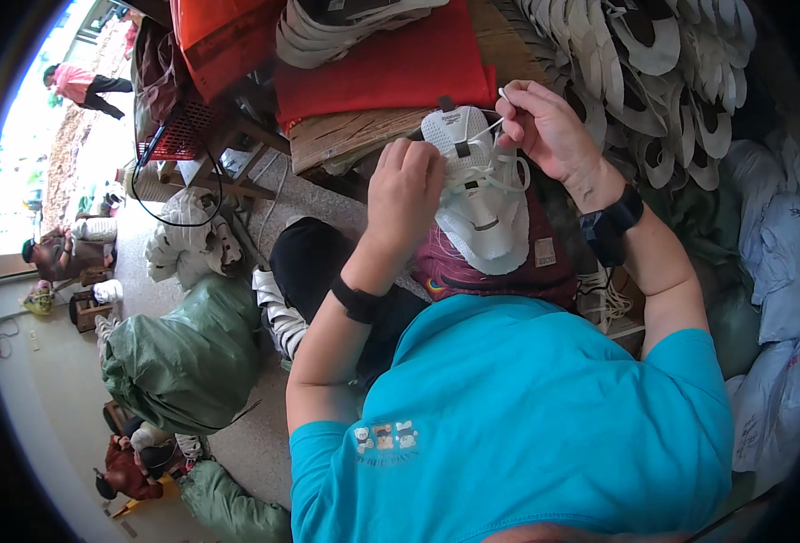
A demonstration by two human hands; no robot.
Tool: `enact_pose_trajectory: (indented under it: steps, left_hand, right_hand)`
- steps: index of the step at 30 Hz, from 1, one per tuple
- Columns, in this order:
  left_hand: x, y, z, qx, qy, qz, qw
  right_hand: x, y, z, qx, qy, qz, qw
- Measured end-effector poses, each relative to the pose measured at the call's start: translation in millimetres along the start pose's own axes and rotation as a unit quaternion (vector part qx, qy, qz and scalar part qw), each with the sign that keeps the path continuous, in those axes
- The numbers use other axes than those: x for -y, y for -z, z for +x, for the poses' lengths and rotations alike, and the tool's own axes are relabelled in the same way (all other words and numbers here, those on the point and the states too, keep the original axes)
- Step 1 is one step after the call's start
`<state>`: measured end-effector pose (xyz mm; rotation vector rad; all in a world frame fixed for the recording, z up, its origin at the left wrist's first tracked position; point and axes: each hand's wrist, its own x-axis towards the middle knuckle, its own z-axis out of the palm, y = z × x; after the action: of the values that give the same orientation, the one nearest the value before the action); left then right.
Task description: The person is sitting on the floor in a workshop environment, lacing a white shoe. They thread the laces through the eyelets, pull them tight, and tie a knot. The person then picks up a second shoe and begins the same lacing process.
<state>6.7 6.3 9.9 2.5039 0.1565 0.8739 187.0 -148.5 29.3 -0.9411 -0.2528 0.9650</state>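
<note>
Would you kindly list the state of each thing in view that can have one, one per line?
White shoe upper: held up over the lap, partly laced.
White lace: end pinched and pulled up, taut.
Left hand: closed on the upper's side, steadying it.
Right hand: fingers pinching the lace end.
Green sack: full, lying on the floor.
Stacked white uppers: piled, overlapping.

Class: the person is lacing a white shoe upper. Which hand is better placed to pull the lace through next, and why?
Probably the right hand: it already pinches the white lace, while the left hand steadies the white shoe upper.
</note>
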Motion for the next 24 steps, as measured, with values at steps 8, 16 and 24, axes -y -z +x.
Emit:
enact_pose_trajectory:
  steps: [8,16,24]
  left_hand:
    - [86.5,92.8,-21.0,-0.182,0.136,0.137,0.964]
    - [83.8,73.5,-40.8,-0.113,0.114,0.138,0.977]
    - [2.2,24.5,-16.4,0.062,0.119,-0.133,0.982]
  right_hand:
    - [97.1,119.6,15.5,-0.133,0.245,0.034,0.960]
    - [86.2,107.3,-1.1,-0.202,0.333,-0.340,0.856]
    - [5.0,-1.6,-19.5,0.089,0.309,-0.681,0.657]
